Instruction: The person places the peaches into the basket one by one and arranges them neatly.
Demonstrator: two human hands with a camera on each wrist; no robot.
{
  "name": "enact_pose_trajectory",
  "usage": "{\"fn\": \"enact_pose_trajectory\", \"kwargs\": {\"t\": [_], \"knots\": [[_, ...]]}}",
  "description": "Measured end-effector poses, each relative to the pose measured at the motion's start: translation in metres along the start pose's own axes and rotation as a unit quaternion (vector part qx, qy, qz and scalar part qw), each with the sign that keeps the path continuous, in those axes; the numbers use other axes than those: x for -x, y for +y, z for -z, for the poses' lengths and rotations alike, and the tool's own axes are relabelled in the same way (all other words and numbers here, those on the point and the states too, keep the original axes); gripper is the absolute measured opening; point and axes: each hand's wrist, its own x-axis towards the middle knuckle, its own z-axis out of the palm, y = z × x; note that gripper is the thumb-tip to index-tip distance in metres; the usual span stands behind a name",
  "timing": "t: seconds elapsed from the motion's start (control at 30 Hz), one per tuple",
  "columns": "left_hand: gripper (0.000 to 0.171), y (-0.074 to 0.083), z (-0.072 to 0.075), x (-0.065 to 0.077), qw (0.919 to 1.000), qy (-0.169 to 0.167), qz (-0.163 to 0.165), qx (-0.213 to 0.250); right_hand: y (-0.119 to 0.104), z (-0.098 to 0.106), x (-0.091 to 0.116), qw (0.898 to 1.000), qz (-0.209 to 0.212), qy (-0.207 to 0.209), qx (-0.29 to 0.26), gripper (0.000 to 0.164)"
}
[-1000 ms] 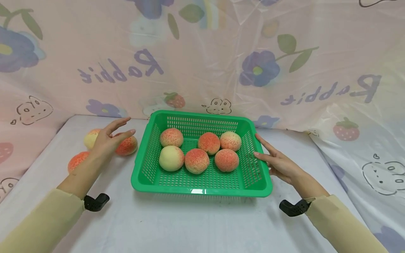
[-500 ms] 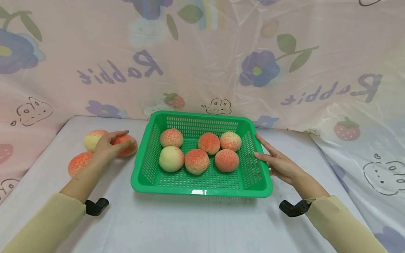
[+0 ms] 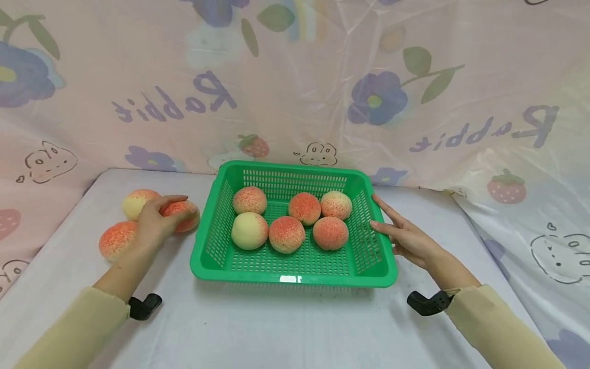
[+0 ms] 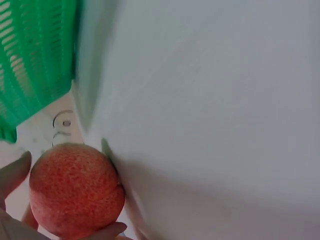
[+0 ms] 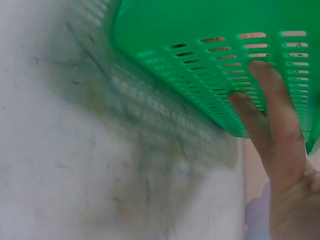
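My left hand [image 3: 156, 220] grips a red peach [image 3: 188, 215] on the table, left of the green basket. Its thumb and fingers curve round the fruit, and in the left wrist view the peach [image 4: 75, 190] sits among the fingertips. My right hand [image 3: 410, 241] holds the right side of the green plastic basket [image 3: 295, 280]. The thumb lies over the rim, while in the right wrist view two fingers [image 5: 282, 117] press against the slotted outer wall. Several peaches lie inside the basket, among them a pale yellow peach [image 3: 249, 231] and a red-speckled peach [image 3: 287, 236].
Beside the left hand lie a yellow-and-red peach [image 3: 138, 204] and an orange-red peach [image 3: 116, 241], the latter partly behind the forearm. A white cloth covers the table [image 3: 295, 328]. A patterned curtain [image 3: 286, 102] hangs behind and at both sides.
My left hand has come down from above the red peach and closed its fingers round it. My right hand and the basket have stayed in place.
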Motion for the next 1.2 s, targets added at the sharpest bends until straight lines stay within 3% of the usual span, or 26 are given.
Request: {"fn": "enact_pose_trajectory", "kwargs": {"t": [0.23,0.43,0.53,0.73,0.97,1.2], "knots": [[0.049,-0.001,-0.006,0.007,0.9991,0.034,0.02,-0.015,-0.001,0.001,-0.001,1.0,0.0,0.002,0.004,0.075],[0.054,-0.005,-0.004,0.004,0.9979,0.033,0.043,0.036,0.0,0.0,-0.001,1.0,-0.003,0.004,0.005,0.075],[0.055,-0.004,-0.002,0.005,0.9957,0.05,0.047,0.062,0.0,0.0,-0.001,1.0,-0.003,0.003,0.005,0.075],[0.058,0.003,0.002,0.008,0.994,0.064,0.036,0.08,-0.001,0.001,-0.001,1.0,0.003,-0.003,0.005,0.076],[0.06,0.013,0.008,0.009,0.9917,0.063,0.063,0.094,0.0,0.0,-0.001,1.0,-0.002,0.004,0.005,0.075],[0.057,0.035,0.015,0.009,0.9893,0.067,0.036,0.125,0.0,-0.001,0.0,1.0,0.0,0.007,0.009,0.075]]}}
